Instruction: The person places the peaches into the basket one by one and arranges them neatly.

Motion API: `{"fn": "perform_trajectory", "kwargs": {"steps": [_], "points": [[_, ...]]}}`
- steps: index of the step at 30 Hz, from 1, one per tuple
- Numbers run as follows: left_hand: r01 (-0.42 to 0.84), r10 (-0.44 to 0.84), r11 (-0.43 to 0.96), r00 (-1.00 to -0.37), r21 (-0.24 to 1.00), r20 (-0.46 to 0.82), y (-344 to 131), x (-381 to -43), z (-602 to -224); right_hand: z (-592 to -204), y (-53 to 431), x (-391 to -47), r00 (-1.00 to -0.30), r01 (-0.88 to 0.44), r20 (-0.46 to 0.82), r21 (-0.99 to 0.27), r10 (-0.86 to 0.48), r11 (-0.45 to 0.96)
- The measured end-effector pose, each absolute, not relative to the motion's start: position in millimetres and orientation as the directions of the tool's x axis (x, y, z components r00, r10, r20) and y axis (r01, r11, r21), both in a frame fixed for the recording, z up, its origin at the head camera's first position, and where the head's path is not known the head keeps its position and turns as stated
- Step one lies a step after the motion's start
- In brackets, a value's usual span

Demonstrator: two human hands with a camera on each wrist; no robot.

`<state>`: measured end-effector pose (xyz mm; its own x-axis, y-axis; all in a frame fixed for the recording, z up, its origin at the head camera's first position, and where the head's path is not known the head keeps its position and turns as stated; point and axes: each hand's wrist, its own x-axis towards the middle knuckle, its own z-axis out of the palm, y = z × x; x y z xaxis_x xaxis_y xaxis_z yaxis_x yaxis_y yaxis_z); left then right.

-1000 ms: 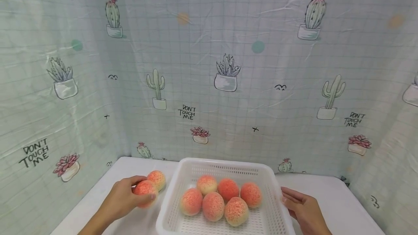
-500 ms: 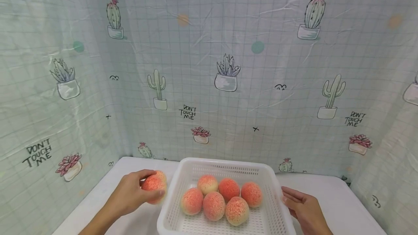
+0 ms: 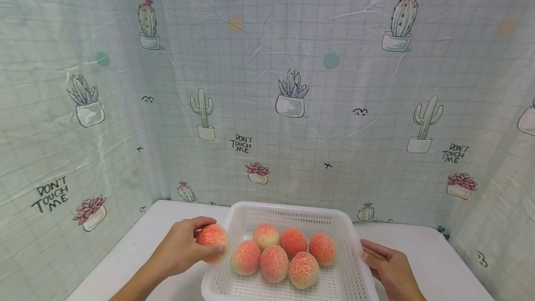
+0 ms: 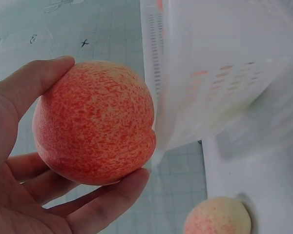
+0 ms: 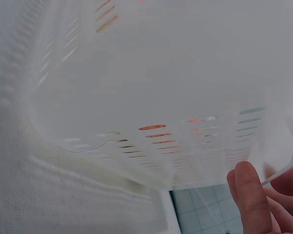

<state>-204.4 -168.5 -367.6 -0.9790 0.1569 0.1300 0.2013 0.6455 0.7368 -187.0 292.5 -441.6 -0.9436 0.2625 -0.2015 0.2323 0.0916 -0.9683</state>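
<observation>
My left hand [image 3: 177, 247] grips a red-and-yellow peach [image 3: 213, 241] between thumb and fingers, over the left rim of a white plastic basket [image 3: 288, 209]. In the left wrist view this peach [image 4: 95, 122] is held up next to the basket's slotted wall [image 4: 224, 83]. Several peaches [image 3: 273, 264] lie together inside the basket. At the basket's right side, my right hand [image 3: 390, 266] pinches the rim, fingers [image 5: 254, 195] on the outer side in the right wrist view. Another peach [image 4: 219, 217], paler, lies on the table and is hidden in the head view.
The basket stands on a white table [image 3: 418, 245]. Behind and on both sides hangs a pale green curtain [image 3: 288, 143] printed with cacti, close to the table's edges.
My left hand has carried its peach to the right, from the tabletop area to the basket's left rim, passing in front of the other peach. The right hand stays at the rim.
</observation>
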Motion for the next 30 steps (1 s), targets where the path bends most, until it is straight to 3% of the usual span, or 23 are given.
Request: {"fn": "perform_trajectory", "kwargs": {"steps": [11, 22, 30], "points": [[0.27, 0.251, 0.593, -0.957, 0.759, 0.144, -149.4, -198.5, -368.9, -444.9, 294.3, -187.0, -0.947, 0.226, -0.198, -0.971, 0.254, 0.083], [0.348, 0.318, 0.656, -0.932, 0.67, 0.172, -131.0, -196.3, -374.3, -444.7, 293.5, -189.1, -0.945, 0.227, -0.201, -0.971, 0.258, 0.074], [0.355, 0.353, 0.65, -0.924, 0.672, 0.148, -122.1, -196.2, -379.6, -443.7, 294.5, -189.6, -0.941, 0.242, -0.215, -0.967, 0.263, 0.077]]}}
